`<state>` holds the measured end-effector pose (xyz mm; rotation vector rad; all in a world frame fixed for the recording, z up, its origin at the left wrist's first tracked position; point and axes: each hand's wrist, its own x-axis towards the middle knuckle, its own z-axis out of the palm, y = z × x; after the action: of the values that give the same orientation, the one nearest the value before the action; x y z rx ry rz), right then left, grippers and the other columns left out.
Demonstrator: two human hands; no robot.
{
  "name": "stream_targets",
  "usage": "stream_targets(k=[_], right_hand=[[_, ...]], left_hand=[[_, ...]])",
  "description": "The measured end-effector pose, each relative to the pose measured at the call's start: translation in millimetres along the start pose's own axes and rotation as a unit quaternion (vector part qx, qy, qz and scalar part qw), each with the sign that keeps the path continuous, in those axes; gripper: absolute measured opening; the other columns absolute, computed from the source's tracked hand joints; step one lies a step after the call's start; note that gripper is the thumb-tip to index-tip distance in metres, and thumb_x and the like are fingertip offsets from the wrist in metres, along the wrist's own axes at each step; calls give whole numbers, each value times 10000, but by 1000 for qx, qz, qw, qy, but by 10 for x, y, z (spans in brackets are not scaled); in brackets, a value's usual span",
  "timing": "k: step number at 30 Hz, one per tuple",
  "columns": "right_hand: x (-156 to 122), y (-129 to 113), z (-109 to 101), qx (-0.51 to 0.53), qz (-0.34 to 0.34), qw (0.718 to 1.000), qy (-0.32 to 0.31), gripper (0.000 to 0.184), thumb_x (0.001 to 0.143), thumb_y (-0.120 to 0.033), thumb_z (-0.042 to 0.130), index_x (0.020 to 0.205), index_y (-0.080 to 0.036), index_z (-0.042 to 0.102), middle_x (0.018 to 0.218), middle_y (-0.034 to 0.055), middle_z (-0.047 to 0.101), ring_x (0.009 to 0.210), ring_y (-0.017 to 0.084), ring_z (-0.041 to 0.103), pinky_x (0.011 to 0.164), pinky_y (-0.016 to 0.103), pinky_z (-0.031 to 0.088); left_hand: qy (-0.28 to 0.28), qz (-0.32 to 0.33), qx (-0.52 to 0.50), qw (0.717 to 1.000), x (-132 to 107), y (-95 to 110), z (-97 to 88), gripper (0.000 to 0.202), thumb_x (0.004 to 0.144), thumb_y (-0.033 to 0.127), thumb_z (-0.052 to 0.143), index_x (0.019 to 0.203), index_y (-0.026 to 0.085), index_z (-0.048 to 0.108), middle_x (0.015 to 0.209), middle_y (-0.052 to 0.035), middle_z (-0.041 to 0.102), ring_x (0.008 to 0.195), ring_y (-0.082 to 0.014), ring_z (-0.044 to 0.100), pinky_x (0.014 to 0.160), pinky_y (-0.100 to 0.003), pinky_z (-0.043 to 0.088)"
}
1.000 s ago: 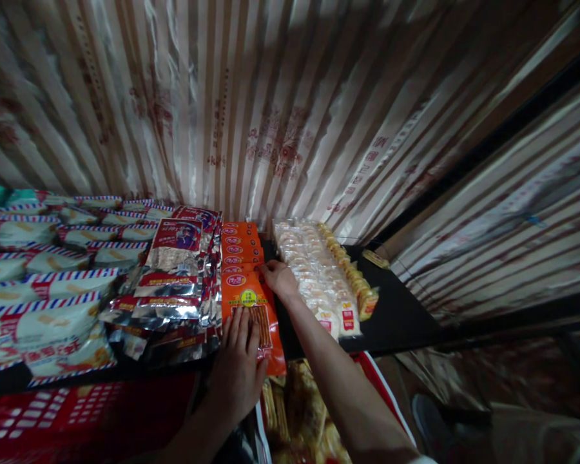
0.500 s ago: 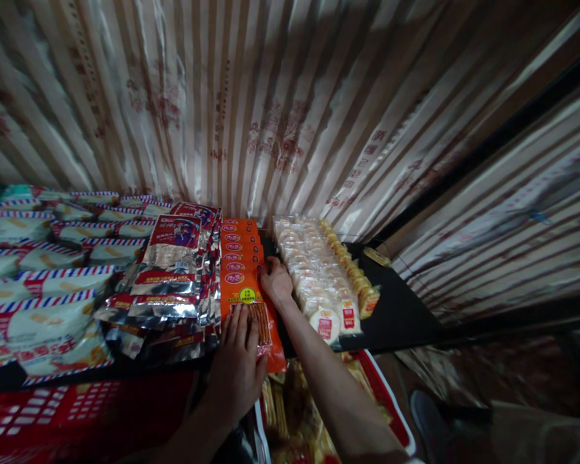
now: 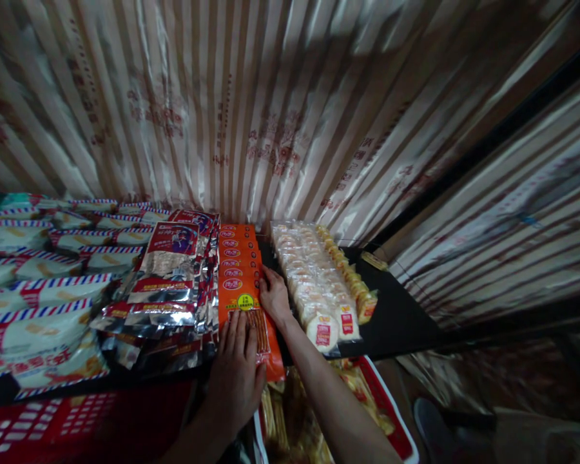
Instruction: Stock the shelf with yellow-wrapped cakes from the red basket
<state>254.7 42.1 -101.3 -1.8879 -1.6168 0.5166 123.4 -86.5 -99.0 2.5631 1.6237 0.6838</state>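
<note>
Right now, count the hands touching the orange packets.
2. The left hand lies flat on the front orange packet; the right hand touches the right edge of the packet row behind it. None seems hidden.

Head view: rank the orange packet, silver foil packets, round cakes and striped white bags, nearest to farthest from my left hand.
1. Orange packet, under the left hand.
2. Silver foil packets, just left.
3. Round cakes, to the right.
4. Striped white bags, far left.
</note>
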Motion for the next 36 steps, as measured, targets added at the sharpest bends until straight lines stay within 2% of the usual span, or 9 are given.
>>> stream_targets(k=[5, 9, 12, 17, 29, 36], right_hand=[[29, -14, -9, -30, -28, 999, 3, 477, 886, -218, 400, 1332, -77, 492, 1357, 122, 530, 1277, 196, 453, 1101, 320, 328], [72, -132, -26, -111, -76, 991, -16, 548, 888, -452, 466, 1345, -151, 499, 1466, 102, 402, 1417, 257, 220, 1144, 409, 239], [103, -263, 5, -137, -82, 985, -68, 637, 858, -572, 474, 1391, -226, 442, 1511, 59, 331, 1441, 272, 118, 1155, 434, 188], [149, -331, 112, -134, -49, 980, -139, 727, 847, -613, 459, 1438, -201, 360, 1545, 81, 238, 1442, 272, 115, 1166, 402, 149], [158, -272, 139, -118, -60, 983, -130, 719, 822, -605, 505, 1423, -227, 387, 1543, 62, 249, 1448, 234, 89, 1170, 381, 138], [155, -279, 141, -127, -68, 980, -139, 662, 833, -598, 498, 1413, -297, 392, 1546, 35, 246, 1447, 240, 98, 1160, 409, 144]], left_hand=[[-4, 2, 11, 1000, 2, 1, -17, 578, 780, 318, 530, 1300, 75, 461, 1423, -206, 423, 1352, -353, 337, 1070, -498, 346], [5, 13, 18, 1000, -12, -2, -1, 551, 826, 339, 495, 1319, 99, 445, 1426, -189, 423, 1357, -340, 332, 1075, -516, 326], [12, 9, 23, 1000, -11, 0, 11, 541, 829, 358, 500, 1307, 109, 458, 1401, -190, 452, 1343, -340, 353, 1072, -518, 323], [11, 13, 30, 999, 1, -2, 7, 569, 806, 368, 526, 1308, 108, 459, 1401, -183, 453, 1341, -342, 354, 1069, -504, 331], [12, -1, 30, 999, 15, 35, 27, 537, 794, 348, 523, 1270, 100, 500, 1371, -191, 483, 1316, -359, 378, 1072, -535, 309], [17, -5, 39, 999, -2, 37, 59, 533, 796, 344, 522, 1281, 125, 483, 1373, -174, 483, 1335, -345, 358, 1073, -529, 313]])
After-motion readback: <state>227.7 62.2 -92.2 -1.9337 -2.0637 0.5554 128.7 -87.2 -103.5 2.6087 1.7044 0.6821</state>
